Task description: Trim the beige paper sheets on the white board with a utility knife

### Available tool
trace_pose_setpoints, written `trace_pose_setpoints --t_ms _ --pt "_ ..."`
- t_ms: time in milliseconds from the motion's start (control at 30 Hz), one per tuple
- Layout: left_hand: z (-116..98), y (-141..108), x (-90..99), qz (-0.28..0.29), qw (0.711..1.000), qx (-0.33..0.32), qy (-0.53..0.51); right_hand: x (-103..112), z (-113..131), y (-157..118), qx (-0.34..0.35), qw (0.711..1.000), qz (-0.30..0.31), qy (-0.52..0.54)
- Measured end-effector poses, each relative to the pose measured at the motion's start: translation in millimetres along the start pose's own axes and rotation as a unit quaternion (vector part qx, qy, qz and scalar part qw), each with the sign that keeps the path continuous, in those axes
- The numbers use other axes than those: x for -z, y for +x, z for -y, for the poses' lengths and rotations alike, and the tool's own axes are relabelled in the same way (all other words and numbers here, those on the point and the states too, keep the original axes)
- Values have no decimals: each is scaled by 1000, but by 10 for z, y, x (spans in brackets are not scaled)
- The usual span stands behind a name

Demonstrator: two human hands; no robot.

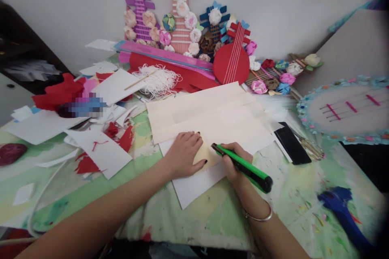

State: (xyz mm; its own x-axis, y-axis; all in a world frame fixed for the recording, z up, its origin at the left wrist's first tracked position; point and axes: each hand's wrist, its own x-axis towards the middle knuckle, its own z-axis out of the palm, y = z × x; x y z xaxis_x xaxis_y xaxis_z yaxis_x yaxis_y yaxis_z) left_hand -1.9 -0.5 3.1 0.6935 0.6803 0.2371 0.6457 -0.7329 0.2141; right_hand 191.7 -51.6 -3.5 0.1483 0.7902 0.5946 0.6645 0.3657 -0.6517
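My left hand (pixel 186 154) lies flat, fingers stretched out, on a cream sheet of paper (pixel 212 113). Under that sheet a white board (pixel 194 190) shows along the near edge. In my right hand (pixel 235 164) is a green and black utility knife (pixel 246 166), its front end pointing left toward my left hand. The knife's tip hovers over or rests on the paper just right of my left fingers; I cannot tell if it touches. Whether a blade sticks out is too small to see.
White string (pixel 158 81), red paper scraps (pixel 124 137) and white card pieces (pixel 101 151) lie to the left. Paper instruments with flowers, one a red round lute (pixel 231 64), lean on the back wall. A black phone (pixel 292 143) and a blue glue gun (pixel 343 214) are at right.
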Motion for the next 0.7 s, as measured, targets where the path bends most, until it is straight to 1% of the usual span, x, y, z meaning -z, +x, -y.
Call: trace_pose_setpoints --t_ms 67,133,200,233,300,333,433,500,567,633,700 --pt "-2 -1 2 1 1000 0 3 27 -13 20 -54 998 -24 16" --pt "-3 -2 7 4 1000 0 6 46 -20 48 -139 987 -49 63" --pt "-1 -2 11 9 1000 0 9 63 -26 64 -200 970 -42 131" --pt "0 -3 12 11 1000 0 11 73 -30 62 -208 964 -24 162" --pt "-4 -6 10 14 1000 -1 15 103 -41 32 -204 959 18 196" --pt "-10 -9 6 15 1000 -1 17 121 -46 7 -194 961 38 195" --pt "-45 -24 -18 15 1000 7 24 178 -48 -83 -148 973 100 147" --pt "-73 -33 -38 15 999 14 29 206 -35 -129 -122 976 133 122" --pt "-90 -38 -55 18 999 17 32 222 -15 -150 -118 975 145 120" --pt "-92 -39 -66 21 999 15 35 228 3 -150 -119 976 144 116" --pt "-82 -39 -75 24 999 11 39 232 9 -140 -103 979 146 93"
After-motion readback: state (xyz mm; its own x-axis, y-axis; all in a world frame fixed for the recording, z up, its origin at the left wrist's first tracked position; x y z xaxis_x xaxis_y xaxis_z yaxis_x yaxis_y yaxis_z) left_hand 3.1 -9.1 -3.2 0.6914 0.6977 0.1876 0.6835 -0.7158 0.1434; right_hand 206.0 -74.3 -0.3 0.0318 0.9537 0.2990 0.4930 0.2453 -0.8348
